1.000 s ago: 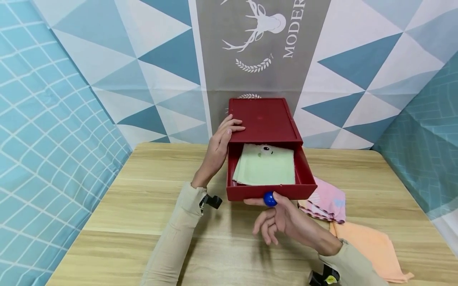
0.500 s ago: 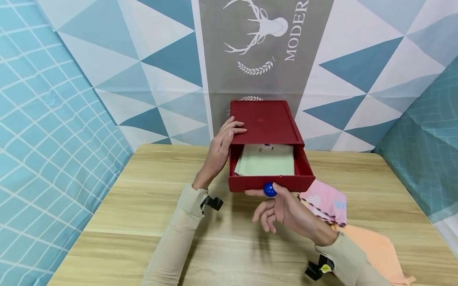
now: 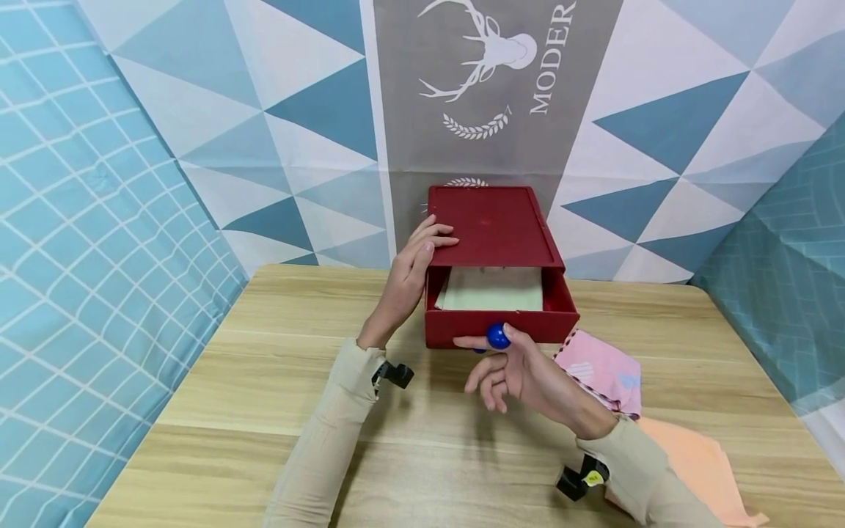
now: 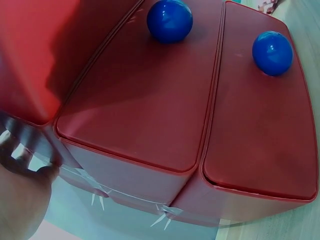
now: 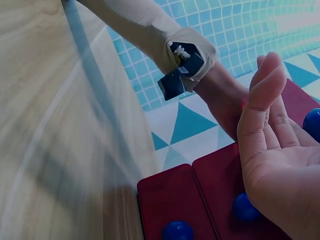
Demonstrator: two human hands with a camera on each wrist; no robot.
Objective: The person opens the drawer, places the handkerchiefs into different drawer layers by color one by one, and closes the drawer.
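A red drawer cabinet (image 3: 488, 224) stands at the back of the table, its top drawer (image 3: 444, 328) partly pulled out. Inside the drawer lies a folded pale green towel (image 3: 498, 290), its far part hidden under the cabinet top. My right hand (image 3: 535, 381) pinches the drawer's round blue knob (image 3: 498, 336) between thumb and index finger, the other fingers hanging loosely bent below. On the cabinet's upper left edge rests my left hand (image 3: 404, 282), some fingers on top. Two lower drawers with a middle knob (image 4: 170, 21) and a bottom knob (image 4: 272, 53) show in the left wrist view.
Right of the cabinet lies a folded pink towel (image 3: 604, 367) with a dark striped edge. An orange cloth (image 3: 689, 469) is partly covered by the right sleeve. Behind the wooden table (image 3: 251, 381) hangs a patterned wall covering (image 3: 317, 117).
The top drawer has slid further into the cabinet, and my right hand has moved inward with its knob. Less of the green towel shows. My left hand keeps its place on the cabinet.
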